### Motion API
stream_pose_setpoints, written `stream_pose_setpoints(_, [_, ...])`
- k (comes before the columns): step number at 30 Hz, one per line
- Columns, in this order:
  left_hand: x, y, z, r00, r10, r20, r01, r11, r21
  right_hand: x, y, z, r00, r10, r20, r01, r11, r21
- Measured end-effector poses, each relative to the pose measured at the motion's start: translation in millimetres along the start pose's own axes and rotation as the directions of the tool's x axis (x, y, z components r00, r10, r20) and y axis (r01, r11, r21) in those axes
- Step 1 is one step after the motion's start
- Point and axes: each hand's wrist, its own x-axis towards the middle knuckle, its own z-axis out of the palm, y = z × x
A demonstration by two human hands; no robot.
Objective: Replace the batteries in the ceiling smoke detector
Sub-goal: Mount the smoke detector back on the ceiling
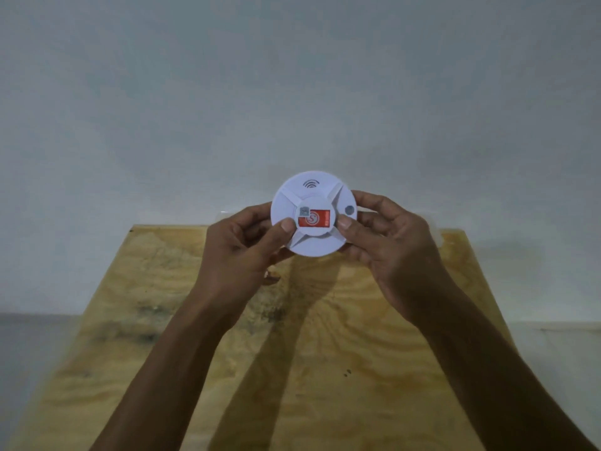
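A round white smoke detector (313, 198) with a red label at its centre and a small grey button on its right side is held up in front of me, face toward the camera. My left hand (242, 249) grips its left edge, thumb pressed beside the label. My right hand (387, 237) grips its right edge, thumb on the face below the button. The detector's back is hidden. No batteries are in view.
A bare plywood board (325, 346) with dark stains lies below my arms, its far edge meeting a plain grey wall (292, 92). A pale floor or surface strip shows at the left and right of the board.
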Motion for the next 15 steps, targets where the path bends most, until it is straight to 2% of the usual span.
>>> stream_pose_setpoints(8, [-13, 111, 2, 1.000, 0.005, 0.030, -0.005, 1.000, -0.017, -13, -105, 29, 1.000, 0.021, -0.001, -0.021, 1.000, 0.004])
stream_pose_setpoints(15, [-41, 195, 3, 0.996, 0.082, 0.044, -0.081, 0.996, -0.019, -39, -188, 50, 0.997, -0.050, 0.052, 0.053, 0.996, -0.067])
